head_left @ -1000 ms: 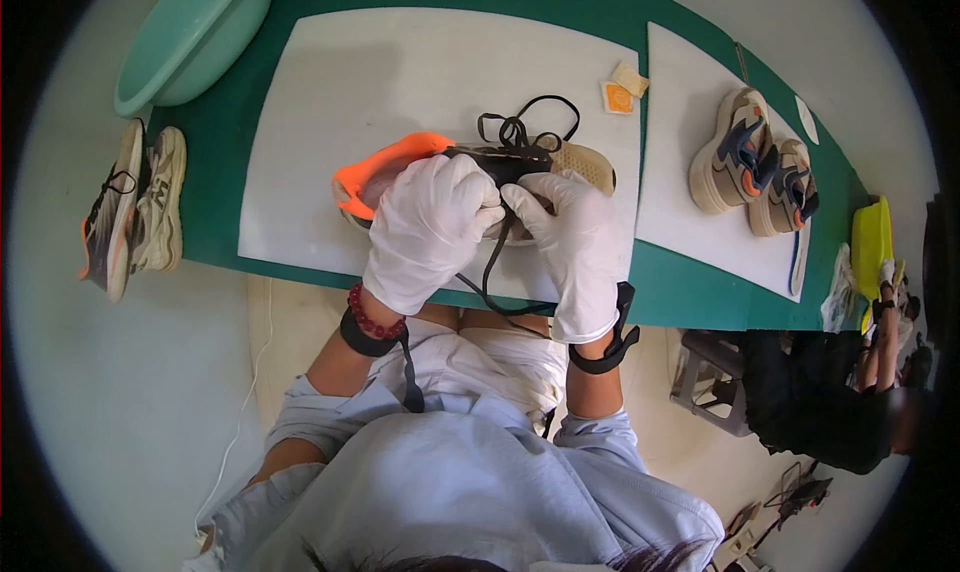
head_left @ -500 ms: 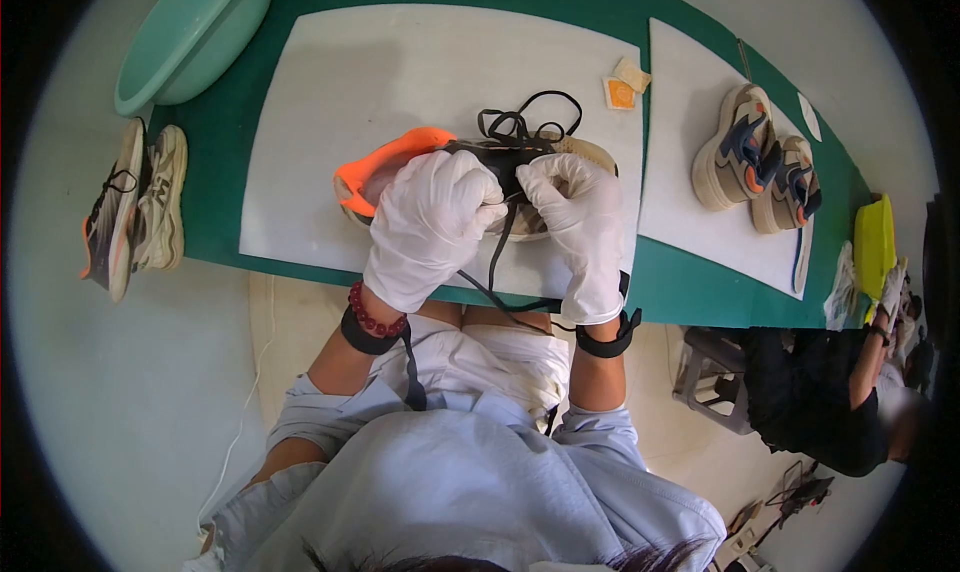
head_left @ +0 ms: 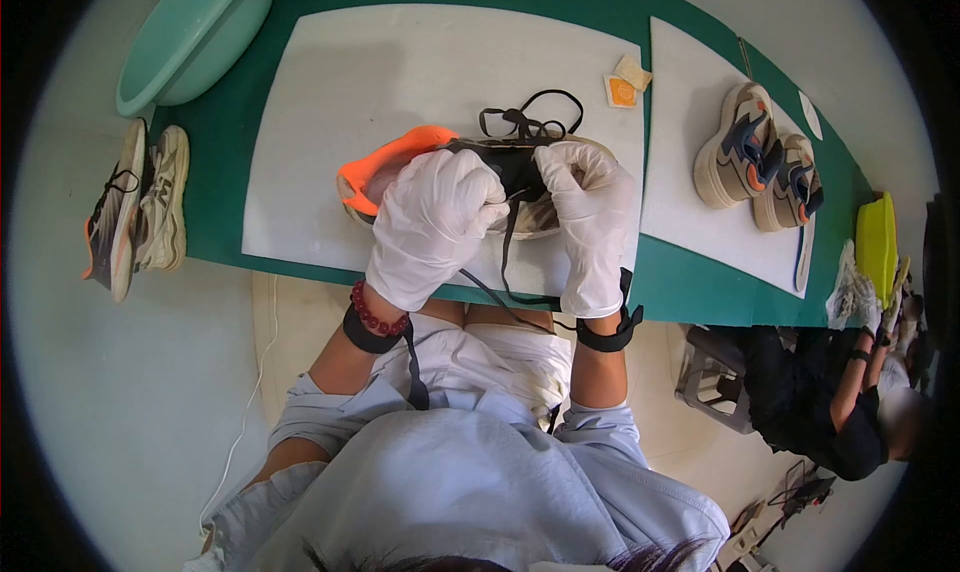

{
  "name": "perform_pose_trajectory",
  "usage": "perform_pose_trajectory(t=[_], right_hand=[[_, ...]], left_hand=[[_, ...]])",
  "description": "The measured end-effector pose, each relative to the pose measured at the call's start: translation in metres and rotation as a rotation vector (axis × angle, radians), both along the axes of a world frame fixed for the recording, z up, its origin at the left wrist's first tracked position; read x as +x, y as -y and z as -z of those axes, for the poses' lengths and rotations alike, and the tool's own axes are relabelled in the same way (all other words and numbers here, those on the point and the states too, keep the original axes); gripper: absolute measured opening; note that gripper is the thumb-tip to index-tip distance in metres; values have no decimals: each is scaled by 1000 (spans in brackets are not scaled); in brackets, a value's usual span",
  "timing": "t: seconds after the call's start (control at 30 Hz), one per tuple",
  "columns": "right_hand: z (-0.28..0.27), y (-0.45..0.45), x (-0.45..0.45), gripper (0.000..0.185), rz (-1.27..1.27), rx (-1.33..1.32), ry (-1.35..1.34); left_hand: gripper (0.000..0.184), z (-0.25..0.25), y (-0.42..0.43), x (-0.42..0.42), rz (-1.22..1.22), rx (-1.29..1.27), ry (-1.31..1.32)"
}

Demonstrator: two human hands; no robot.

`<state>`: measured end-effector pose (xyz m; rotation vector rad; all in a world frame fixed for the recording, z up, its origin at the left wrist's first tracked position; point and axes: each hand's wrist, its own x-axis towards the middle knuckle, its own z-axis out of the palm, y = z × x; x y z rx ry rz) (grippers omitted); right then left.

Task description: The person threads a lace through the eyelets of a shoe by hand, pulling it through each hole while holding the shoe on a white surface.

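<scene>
A sneaker (head_left: pixel 398 159) with an orange heel and a black tongue lies on its white mat, toe to the right. My left hand (head_left: pixel 440 217), in a white glove, is closed on the near side of the shoe's opening. Over the toe end, my gloved right hand (head_left: pixel 590 222) has its fingers pinched together; what they grip is hidden. A black shoelace (head_left: pixel 507 257) hangs from the near eyelets toward the table edge, close to my left fingertips. More black lace (head_left: pixel 560 94) loops above the far side of the shoe.
Small packets (head_left: pixel 622 92) lie on the mat's right edge. A second mat (head_left: pixel 690 202) carries a pair of beige sneakers (head_left: pixel 735 157). At left are a green basin (head_left: pixel 185 52) and another pair of shoes (head_left: pixel 160 197). A co-worker (head_left: pixel 835 402) sits at right by a yellow container (head_left: pixel 877 247).
My right hand has shifted slightly right along the shoe, uncovering more of the tongue. The hanging lace has swung a little right. The co-worker's arms have moved.
</scene>
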<state>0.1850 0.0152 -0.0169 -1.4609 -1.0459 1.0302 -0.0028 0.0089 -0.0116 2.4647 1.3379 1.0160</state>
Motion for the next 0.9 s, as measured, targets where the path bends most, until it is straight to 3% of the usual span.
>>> perform_pose_trajectory(t=[0.53,0.63,0.73,0.9], right_hand=[[-8,0,0,24,-12,14,82],[-13,3,11,28,-173,-158,197],[-9,10,3,32,-200,36,458],[-6,3,8,30,-289,-29,437]], left_hand=[[22,2,0,0,-1,17,-13],[24,2,0,2,-23,34,-29],[25,2,1,0,-29,5,-57],[25,-1,2,2,-41,12,-42]])
